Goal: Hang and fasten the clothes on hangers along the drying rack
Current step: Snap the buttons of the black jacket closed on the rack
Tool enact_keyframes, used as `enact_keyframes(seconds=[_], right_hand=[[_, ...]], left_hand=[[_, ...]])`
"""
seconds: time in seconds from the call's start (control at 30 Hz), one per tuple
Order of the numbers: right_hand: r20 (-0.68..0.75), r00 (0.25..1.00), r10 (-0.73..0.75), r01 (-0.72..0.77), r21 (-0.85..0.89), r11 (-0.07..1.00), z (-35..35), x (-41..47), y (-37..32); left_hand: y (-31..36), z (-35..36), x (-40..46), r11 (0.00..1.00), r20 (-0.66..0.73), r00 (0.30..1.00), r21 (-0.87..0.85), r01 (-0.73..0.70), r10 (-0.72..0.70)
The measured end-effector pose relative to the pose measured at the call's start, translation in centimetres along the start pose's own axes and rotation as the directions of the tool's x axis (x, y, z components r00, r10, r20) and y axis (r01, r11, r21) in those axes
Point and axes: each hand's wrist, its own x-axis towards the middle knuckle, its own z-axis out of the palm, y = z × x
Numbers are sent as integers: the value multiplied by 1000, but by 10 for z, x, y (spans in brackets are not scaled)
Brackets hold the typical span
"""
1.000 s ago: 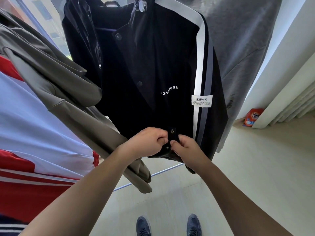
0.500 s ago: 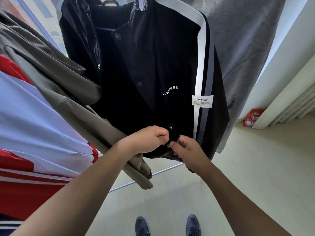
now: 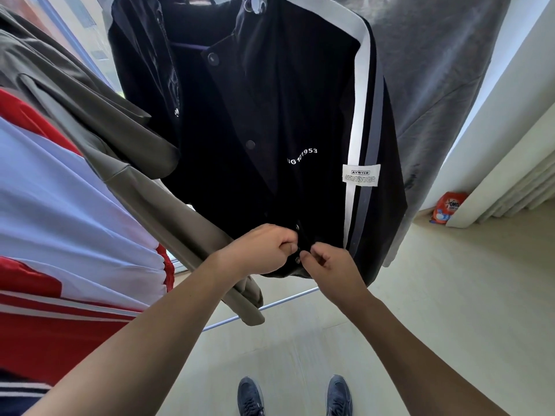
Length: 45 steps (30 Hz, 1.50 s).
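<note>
The black jacket [image 3: 270, 115] hangs from above, between an olive garment [image 3: 105, 139] and a grey one [image 3: 435, 70]. At its hem (snaps showing) the left hand [image 3: 264, 250] grips one front edge, and the right hand [image 3: 330, 265] pinches the other.

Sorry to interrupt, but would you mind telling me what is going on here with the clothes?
A person is fastening the snaps on a black jacket that hangs on a hanger. Both hands work at its bottom hem: the left hand pinches one front edge, and the right hand pinches the other beside it. Two snaps near the hem look unfastened. An olive garment and a grey one hang on either side.
</note>
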Motion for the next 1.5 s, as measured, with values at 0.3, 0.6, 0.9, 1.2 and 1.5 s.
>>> enact_keyframes(seconds=[0.3,0.6,0.9,1.2,1.5], right_hand=[[111,988,103,-106,17,994,-8,11,-10],[125,991,45,-26,-153,988,-10,12,-7],[56,998,17,-7,-177,984,0,11,-2],[134,985,104,-88,-124,988,-3,13,-12],[172,967,189,-224,215,951,-8,15,-10]], left_hand=[[6,-8,-2,975,28,997,-211,71,-67],[5,1,3,999,-79,996,-16,47,-48],[2,8,8,994,-87,996,111,7,3],[-2,-8,6,995,-32,999,-99,32,-35],[-10,-2,2,907,-18,999,-420,29,-40]])
